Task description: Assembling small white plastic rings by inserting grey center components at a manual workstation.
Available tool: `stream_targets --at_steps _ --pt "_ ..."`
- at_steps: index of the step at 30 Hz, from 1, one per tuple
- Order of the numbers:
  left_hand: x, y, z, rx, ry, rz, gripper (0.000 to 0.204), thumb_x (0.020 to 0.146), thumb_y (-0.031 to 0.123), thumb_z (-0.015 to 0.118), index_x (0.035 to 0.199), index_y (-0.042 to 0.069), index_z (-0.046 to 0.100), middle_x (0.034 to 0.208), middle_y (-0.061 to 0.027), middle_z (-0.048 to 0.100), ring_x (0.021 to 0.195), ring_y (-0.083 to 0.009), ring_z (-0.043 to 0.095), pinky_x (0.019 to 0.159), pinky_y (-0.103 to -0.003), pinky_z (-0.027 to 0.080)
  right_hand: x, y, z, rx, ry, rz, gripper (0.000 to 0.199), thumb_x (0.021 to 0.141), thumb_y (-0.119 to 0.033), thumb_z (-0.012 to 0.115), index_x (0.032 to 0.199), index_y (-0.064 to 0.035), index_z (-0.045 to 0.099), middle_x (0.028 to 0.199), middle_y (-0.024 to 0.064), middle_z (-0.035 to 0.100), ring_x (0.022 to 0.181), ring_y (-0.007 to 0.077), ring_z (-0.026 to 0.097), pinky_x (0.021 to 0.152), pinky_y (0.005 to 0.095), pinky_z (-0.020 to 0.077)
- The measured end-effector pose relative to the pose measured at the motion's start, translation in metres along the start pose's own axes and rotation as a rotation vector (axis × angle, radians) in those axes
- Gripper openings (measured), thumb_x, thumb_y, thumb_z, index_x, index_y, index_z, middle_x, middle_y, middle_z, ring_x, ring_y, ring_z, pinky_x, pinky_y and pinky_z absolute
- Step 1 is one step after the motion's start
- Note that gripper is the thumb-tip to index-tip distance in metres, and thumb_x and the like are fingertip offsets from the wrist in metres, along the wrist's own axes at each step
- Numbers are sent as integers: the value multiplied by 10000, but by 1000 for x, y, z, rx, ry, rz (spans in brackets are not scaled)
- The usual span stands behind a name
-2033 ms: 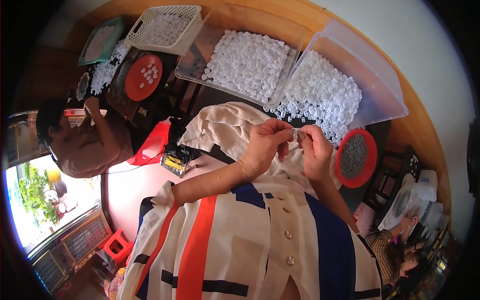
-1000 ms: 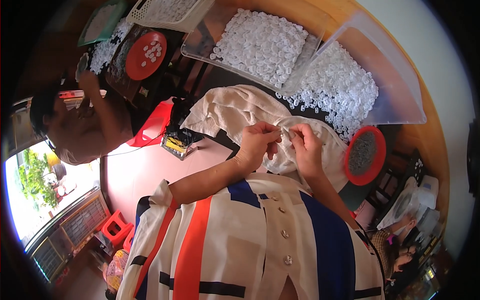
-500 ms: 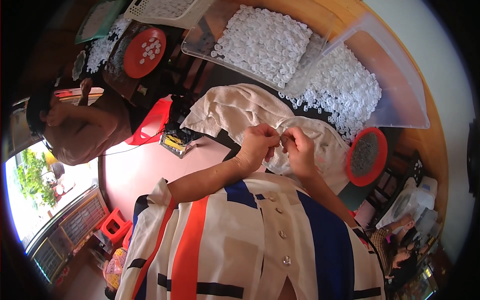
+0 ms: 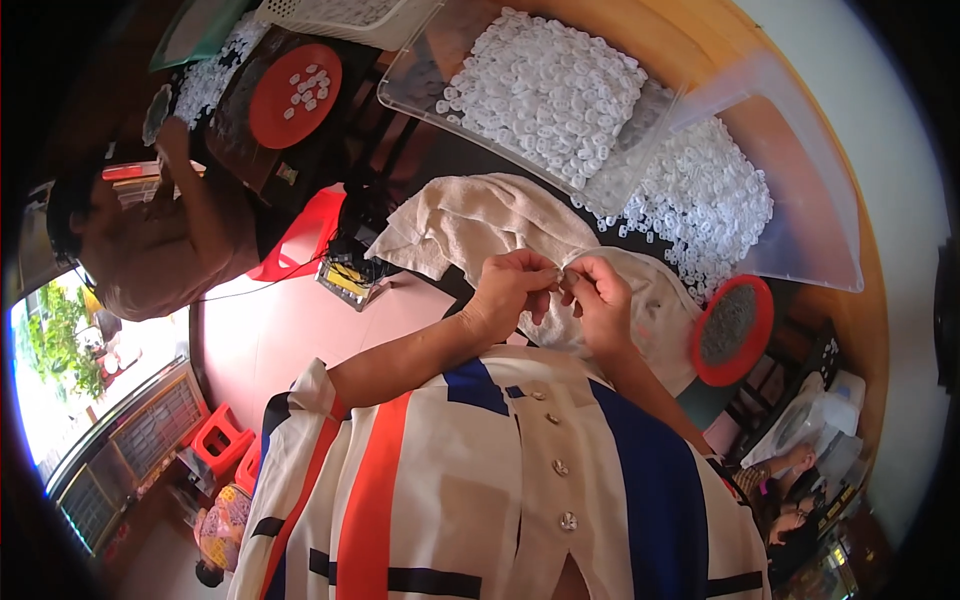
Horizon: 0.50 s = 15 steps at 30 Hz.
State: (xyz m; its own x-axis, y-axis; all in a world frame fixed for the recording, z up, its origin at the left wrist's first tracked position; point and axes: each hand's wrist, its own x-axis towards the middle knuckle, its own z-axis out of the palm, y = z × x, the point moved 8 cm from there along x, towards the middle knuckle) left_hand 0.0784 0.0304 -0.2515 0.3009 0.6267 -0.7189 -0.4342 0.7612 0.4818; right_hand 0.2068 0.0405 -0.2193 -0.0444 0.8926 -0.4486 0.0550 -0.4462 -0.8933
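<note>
My left hand (image 4: 512, 292) and my right hand (image 4: 600, 305) meet close in front of my chest, fingertips pinched together on a tiny whitish piece (image 4: 564, 280); what it is cannot be made out. Both hands rest over a cream towel (image 4: 470, 225) spread on the table. Beyond them stand two clear plastic trays heaped with small white pieces, one at the middle (image 4: 545, 85) and one to the right (image 4: 715, 205). A round red dish (image 4: 732, 330) holding grey bits lies right of my right hand.
Another person (image 4: 150, 250) bends at the left, one hand up near a red plate (image 4: 295, 82) with several white pieces. A white mesh basket (image 4: 345, 12) stands at the top. A red scoop (image 4: 300, 240) and a small yellow-black box (image 4: 345, 280) lie left of the towel.
My hands have come nearer to my chest, still pinched together over the towel. The view has tilted, so the trays now sit higher. The other person's arm has risen toward the red plate.
</note>
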Motion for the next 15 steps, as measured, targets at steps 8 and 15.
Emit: stream_targets --at_steps 8,15 --pt "3 6 -7 -12 71 19 77 865 44 614 866 -20 570 732 -70 601 484 -120 530 394 -258 416 8 2 12 -80 -9 -95 25 899 -25 574 887 -2 572 709 3 578 602 68 506 546 228 427" --pt "4 24 -7 244 157 128 61 832 10 623 813 -8 568 645 -47 570 441 -86 481 354 -235 357 15 -13 15 -282 8 -338 29 878 36 556 878 8 567 716 13 580 601 75 508 533 228 421"
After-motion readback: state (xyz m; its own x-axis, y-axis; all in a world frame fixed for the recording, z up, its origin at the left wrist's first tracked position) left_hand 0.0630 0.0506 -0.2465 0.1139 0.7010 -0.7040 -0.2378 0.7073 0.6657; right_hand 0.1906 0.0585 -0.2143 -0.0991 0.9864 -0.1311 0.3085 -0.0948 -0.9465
